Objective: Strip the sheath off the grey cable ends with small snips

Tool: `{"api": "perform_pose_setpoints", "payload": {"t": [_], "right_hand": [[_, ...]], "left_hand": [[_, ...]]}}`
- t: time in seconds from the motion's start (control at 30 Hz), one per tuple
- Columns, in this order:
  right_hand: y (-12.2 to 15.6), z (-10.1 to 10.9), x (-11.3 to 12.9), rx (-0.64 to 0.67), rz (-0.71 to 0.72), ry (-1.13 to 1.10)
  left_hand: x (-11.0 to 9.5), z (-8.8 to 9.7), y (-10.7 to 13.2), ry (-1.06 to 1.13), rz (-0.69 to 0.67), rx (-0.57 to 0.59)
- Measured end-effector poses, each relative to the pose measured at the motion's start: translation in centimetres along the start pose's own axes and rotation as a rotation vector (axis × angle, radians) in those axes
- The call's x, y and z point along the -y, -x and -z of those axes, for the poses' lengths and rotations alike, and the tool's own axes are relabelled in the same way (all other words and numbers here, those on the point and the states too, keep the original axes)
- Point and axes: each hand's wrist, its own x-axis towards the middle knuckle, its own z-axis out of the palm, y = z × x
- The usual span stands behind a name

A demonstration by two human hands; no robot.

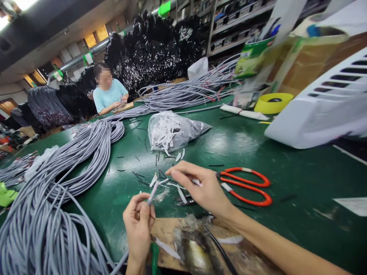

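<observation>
Between the thumb and fingers of my left hand (140, 215) is the end of a grey cable (153, 192), pointing up, its tip wrapped in something whitish. To its right, my right hand (202, 185) hovers over the table, apart from the cable, thumb and forefinger pinched together. A small pale piece shows by its curled fingers, but I cannot make out what it is. Red-handled scissors (246, 186) lie to the right of this hand, their blades hidden. Under the hand a dark metal tool (186, 201) is partly covered. White strips (181, 194) are scattered nearby.
A stained wooden board (164, 226) lies at the front edge. A clear bag (186, 131) of white scraps stands beyond my hands. Grey cable coils (57, 202) fill the left side. Yellow tape (273, 103) and a white slotted casing (318, 103) are right. A co-worker (110, 95) sits opposite.
</observation>
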Motion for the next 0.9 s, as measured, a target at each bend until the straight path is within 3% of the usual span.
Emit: {"api": "perform_pose_setpoints", "payload": {"t": [0.1,0.17,0.23,0.33,0.5,0.57,0.7,0.73,0.9], "right_hand": [[0.7,-0.4,0.5,0.267,0.196,-0.040],[1.1,-0.9,0.4,0.366,0.250,0.005],[1.5,-1.3,0.1,0.375,0.288,0.109],[1.8,-1.5,-0.1,0.343,0.334,0.247],[2.0,-1.4,0.7,0.355,0.314,0.161],[1.9,-1.4,1.0,0.371,0.286,0.117],[1.6,-1.4,1.2,0.419,0.274,0.041],[1.6,-1.4,1.1,0.413,0.271,0.048],[0.8,-0.8,-0.1,0.245,0.259,0.247]], "left_hand": [[-0.3,-0.5,0.1,0.027,-0.016,0.056],[-0.4,-0.9,0.2,0.011,-0.011,0.072],[-0.4,-1.1,0.2,-0.020,-0.011,0.026],[-0.2,-1.2,0.2,-0.049,-0.049,-0.134],[0.0,-0.9,0.2,0.046,-0.168,-0.356],[-0.4,-0.7,0.1,0.052,-0.153,-0.301],[-1.5,-0.4,-0.4,0.129,0.016,0.130],[-1.7,-0.5,-0.6,0.169,0.029,0.192],[-1.7,-0.7,-0.8,0.235,0.017,0.118]]}}
